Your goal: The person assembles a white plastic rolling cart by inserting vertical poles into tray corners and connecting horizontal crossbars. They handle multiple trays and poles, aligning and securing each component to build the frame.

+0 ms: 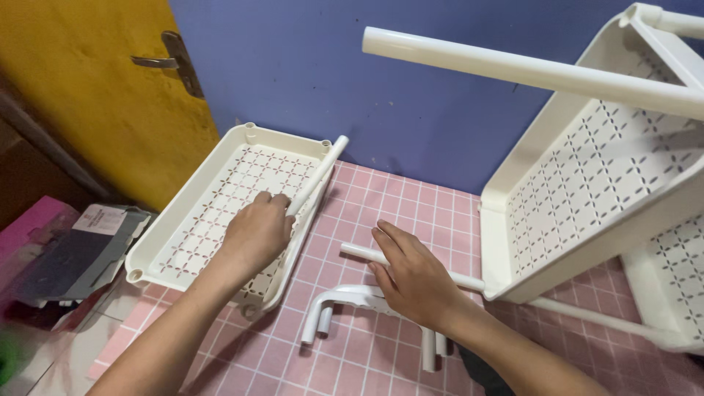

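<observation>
Left hand (257,231) grips a slim white tube (319,174); right hand (412,277), fingers open, touches another tube (359,254).

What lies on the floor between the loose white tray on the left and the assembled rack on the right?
In the head view, between the tray and the rack lie pink floor tiles, a white tube under the right hand, and a curved white handle.

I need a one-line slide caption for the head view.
Left hand grips a white tube over a perforated tray; right hand rests on another tube.
</observation>
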